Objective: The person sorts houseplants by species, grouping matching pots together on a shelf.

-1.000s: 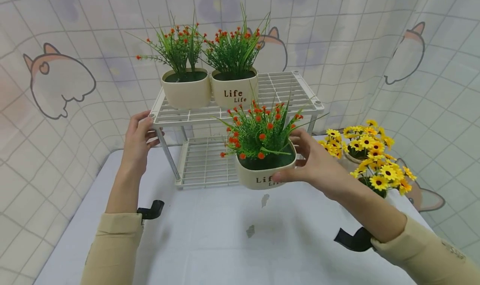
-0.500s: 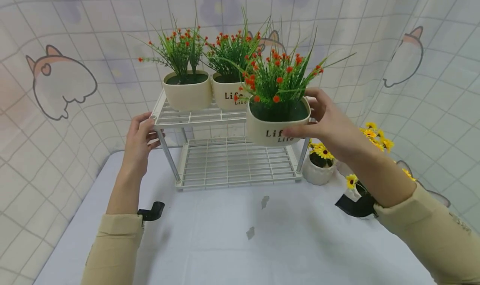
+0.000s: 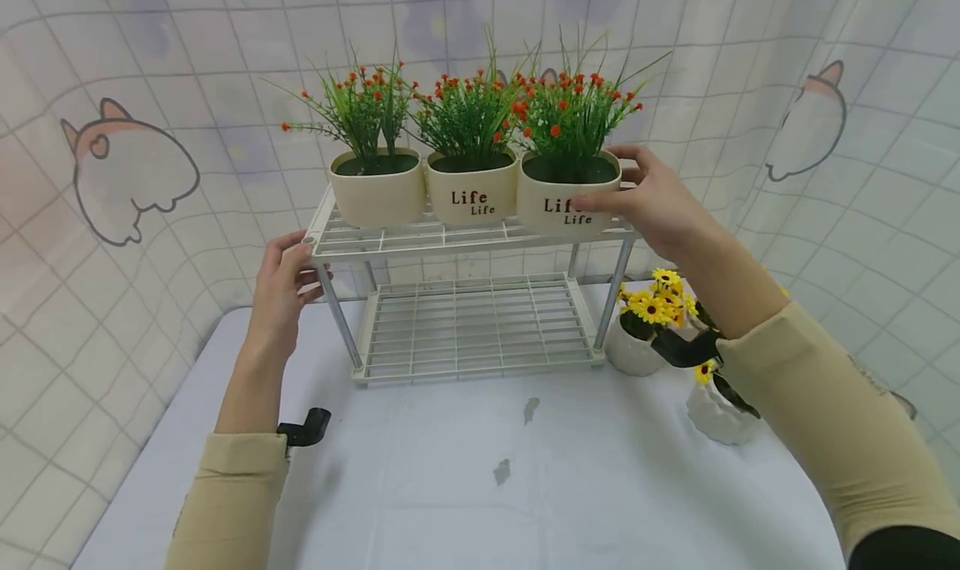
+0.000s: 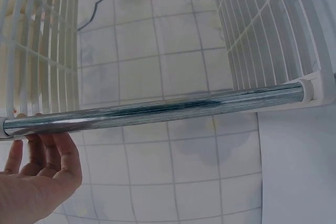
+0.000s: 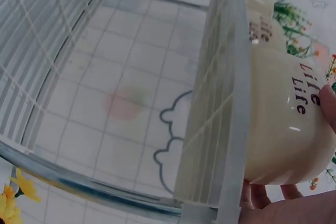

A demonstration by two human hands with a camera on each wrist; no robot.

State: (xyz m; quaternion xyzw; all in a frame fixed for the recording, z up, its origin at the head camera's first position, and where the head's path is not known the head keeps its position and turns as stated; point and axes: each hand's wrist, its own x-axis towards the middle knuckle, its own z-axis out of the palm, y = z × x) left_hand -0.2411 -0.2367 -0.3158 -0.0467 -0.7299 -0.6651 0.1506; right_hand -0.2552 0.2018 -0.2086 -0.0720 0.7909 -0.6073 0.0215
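Note:
A white two-tier wire rack [image 3: 339,318] stands on the table. My left hand [image 3: 277,303] grips its upper left front corner, fingers curled by the metal post [image 4: 157,113] in the left wrist view. On the upper shelf, a cream flowerpot [image 3: 378,199] of red artificial flowers is at the left, and a similar "Life" pot [image 3: 456,209] is in the middle. My right hand [image 3: 663,207] holds the third flowerpot [image 3: 534,207] at the shelf's right end, thumb on its front. That pot's base [image 5: 283,150] is at the shelf in the right wrist view; the far fingers are partly hidden.
White pots of yellow flowers [image 3: 633,349] stand right of the rack, one [image 3: 720,416] nearer and partly behind my right forearm. The rack's lower shelf [image 3: 480,377] bears nothing visible. A tiled-pattern curtain [image 3: 240,45] hangs close behind.
My right hand has lifted the third flowerpot from in front of the rack up and back to the upper shelf, beside the middle pot. The left hand stays on the corner.

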